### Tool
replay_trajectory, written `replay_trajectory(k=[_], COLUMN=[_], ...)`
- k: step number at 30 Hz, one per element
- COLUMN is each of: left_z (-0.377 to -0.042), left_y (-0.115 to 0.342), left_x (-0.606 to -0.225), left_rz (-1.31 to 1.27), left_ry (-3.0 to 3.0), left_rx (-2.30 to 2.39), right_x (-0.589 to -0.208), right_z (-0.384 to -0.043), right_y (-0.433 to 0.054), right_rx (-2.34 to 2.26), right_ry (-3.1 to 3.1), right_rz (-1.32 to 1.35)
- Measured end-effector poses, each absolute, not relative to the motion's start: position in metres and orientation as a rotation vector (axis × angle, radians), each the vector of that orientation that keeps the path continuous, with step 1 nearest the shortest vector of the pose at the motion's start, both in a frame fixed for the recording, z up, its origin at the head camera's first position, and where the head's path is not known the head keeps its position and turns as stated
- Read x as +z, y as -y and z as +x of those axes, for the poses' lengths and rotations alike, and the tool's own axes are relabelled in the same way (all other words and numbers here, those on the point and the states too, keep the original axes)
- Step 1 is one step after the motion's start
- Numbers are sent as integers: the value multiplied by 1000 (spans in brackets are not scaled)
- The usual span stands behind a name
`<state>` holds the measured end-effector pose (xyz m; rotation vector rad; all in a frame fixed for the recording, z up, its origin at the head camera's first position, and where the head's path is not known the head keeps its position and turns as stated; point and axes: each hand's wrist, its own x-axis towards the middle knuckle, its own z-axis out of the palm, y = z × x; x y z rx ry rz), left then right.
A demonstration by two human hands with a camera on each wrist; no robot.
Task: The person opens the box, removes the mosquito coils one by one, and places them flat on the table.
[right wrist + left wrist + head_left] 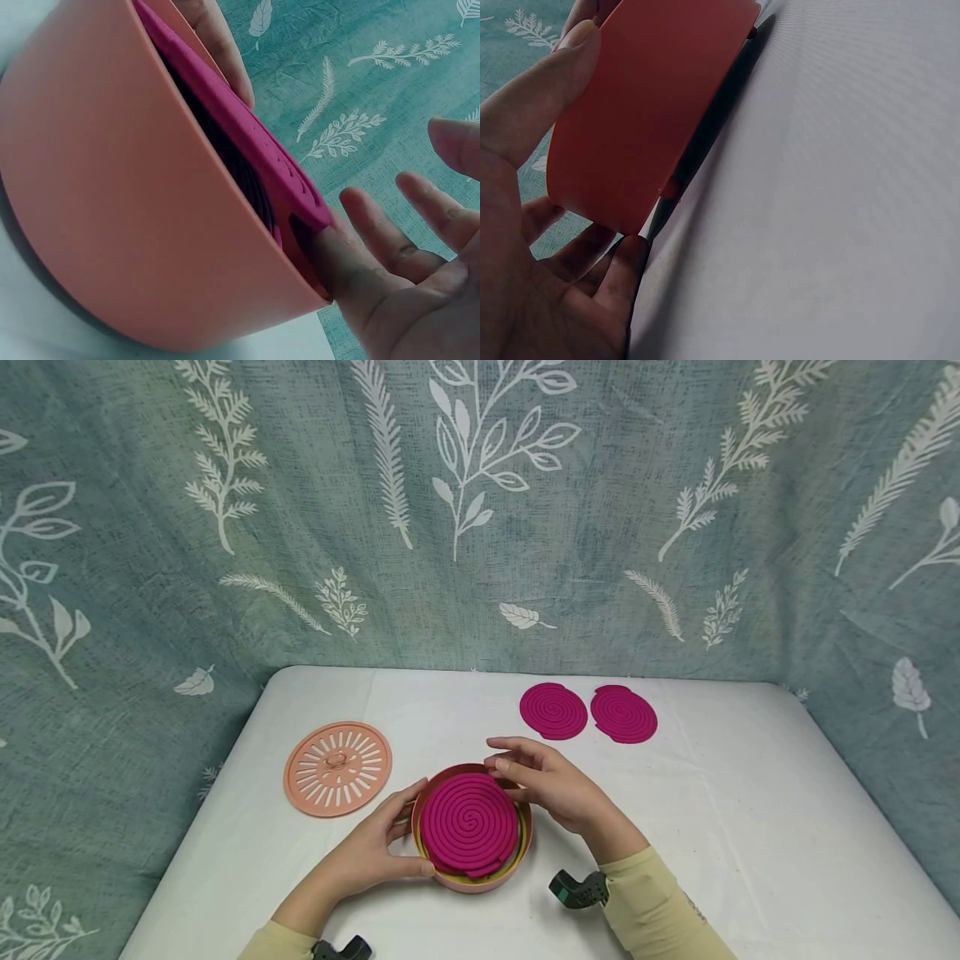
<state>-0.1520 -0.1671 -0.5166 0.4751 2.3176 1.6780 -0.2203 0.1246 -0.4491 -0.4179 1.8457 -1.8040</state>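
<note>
A round pink container point(474, 887) stands on the white table, its wall filling much of both wrist views. My left hand point(375, 852) grips it from the left, thumb on the near side and fingers round the far side. Inside the rim lies a magenta mosquito coil point(469, 818), tilted, with darker coils beneath it in the right wrist view. My right hand point(551, 781) is at the far right rim. One of its fingertips touches the coil's edge, while the thumb and other fingers are spread apart, fairly straight.
A peach slotted lid point(337, 761) with a small ring handle lies at the left on the table. Two more magenta coils, a left one point(553, 712) and a right one point(624, 714), lie near the back edge. A green leaf-patterned curtain point(480, 593) hangs behind the table.
</note>
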Motion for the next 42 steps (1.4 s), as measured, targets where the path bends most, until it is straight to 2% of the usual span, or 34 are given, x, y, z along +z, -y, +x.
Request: replay_trajectory(k=[42], left_z=[-152], left_y=[166], left_x=[-516], left_rz=[457], left_ry=[-2359], left_rx=[1643], right_x=[-457], right_z=[-225], right_y=[-127], right_rx=[-1699], right_ry=[-1735], right_rz=[-383])
